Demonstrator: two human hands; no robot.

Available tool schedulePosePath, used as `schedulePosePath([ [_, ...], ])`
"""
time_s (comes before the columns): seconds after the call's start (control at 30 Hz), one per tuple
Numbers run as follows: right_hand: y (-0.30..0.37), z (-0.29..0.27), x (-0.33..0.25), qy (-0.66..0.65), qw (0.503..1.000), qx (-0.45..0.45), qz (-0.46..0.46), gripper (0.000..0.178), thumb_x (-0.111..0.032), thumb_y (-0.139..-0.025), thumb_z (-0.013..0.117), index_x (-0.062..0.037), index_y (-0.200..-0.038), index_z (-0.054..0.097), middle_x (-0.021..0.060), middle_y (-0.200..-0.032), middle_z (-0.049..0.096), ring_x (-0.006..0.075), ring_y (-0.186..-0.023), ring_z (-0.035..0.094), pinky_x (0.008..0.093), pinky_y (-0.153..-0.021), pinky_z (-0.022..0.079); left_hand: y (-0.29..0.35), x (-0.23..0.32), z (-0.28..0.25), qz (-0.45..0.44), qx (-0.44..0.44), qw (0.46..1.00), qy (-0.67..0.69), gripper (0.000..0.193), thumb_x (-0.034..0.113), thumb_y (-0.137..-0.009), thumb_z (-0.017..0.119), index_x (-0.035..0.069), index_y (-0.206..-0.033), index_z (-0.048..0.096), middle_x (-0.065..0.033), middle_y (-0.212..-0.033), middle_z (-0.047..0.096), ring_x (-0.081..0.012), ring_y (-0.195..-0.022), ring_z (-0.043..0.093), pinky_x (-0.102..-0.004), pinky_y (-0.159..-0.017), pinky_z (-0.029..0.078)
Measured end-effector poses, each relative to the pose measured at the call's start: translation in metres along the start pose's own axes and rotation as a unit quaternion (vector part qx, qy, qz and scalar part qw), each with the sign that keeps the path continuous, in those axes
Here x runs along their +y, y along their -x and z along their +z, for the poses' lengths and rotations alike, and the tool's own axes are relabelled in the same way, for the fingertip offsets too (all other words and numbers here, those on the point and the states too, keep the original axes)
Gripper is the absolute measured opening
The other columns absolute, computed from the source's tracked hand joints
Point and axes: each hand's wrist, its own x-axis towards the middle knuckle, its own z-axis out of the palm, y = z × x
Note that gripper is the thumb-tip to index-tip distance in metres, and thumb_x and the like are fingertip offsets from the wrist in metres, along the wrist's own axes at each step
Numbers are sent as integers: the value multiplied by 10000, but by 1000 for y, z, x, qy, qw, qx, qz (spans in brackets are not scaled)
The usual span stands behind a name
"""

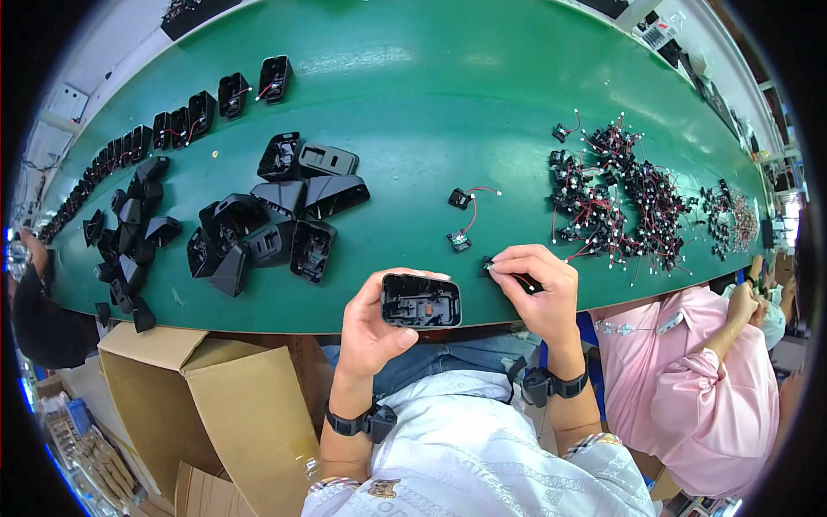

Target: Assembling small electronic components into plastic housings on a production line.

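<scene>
My left hand [365, 326] holds a black plastic housing [421, 303] at the table's near edge, its open hollow side facing up. Fingers and thumb grip the housing from its left end and underneath. To the right, my right hand [544, 289] pinches a small black part with thin wires [488, 263] between thumb and fingertips, a little above the green table [405, 233]. The pinched part is mostly covered by the fingers. Just beyond it lie two similar parts, a black wired piece [460, 199] and another wired piece [460, 241], each with a red lead.
A large heap of small wired parts [620, 198] covers the right side. Loose black housings [313, 250] lie in clusters at left, and a row of housings [201, 114] curves behind them. An open cardboard box [250, 414] stands below the edge. People sit at both sides, one in a pink top [698, 388].
</scene>
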Motion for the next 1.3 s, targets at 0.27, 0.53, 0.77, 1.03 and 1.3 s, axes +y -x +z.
schedulePosePath([
  [0.27,0,-5,-19,-118,986,28,-118,207,115,-734,807,-38,-783,677,99,-852,768,222,-787,715,308,-715,553,2,0,-6,-38,1,999,36,681,240,-923,749,-48,-1466,453,-168,-1431,564,-250,-1196,650,-401,-1033,522],
  [0.53,-11,-2,-69,-158,973,-77,-150,209,31,-720,859,-93,-811,718,9,-913,798,186,-745,676,288,-675,555,-3,-10,0,-51,-105,993,32,778,464,-986,639,-83,-1491,412,-162,-1497,483,-233,-1411,439,-380,-1180,325],
  [0.77,-8,3,-69,-124,980,-87,-127,234,38,-672,845,-87,-819,714,-11,-907,792,193,-739,670,307,-682,559,-4,-8,-3,-51,-117,991,25,789,499,-1006,639,-80,-1490,408,-159,-1469,502,-220,-1338,509,-376,-1135,388],
  [1.03,-1,21,-65,-109,988,-43,-104,225,55,-744,841,-83,-784,669,36,-888,800,154,-717,659,270,-667,513,0,-15,-3,-13,-77,997,18,725,427,-1032,632,-71,-1501,391,-149,-1476,489,-206,-1354,490,-362,-1131,384],
  [1.3,7,26,-59,-117,989,-23,-84,246,47,-754,842,-103,-787,650,46,-899,800,151,-720,619,276,-658,487,-4,-19,-1,-3,-79,995,61,708,399,-1047,617,-52,-1525,353,-137,-1492,459,-194,-1353,478,-342,-1130,376],
])
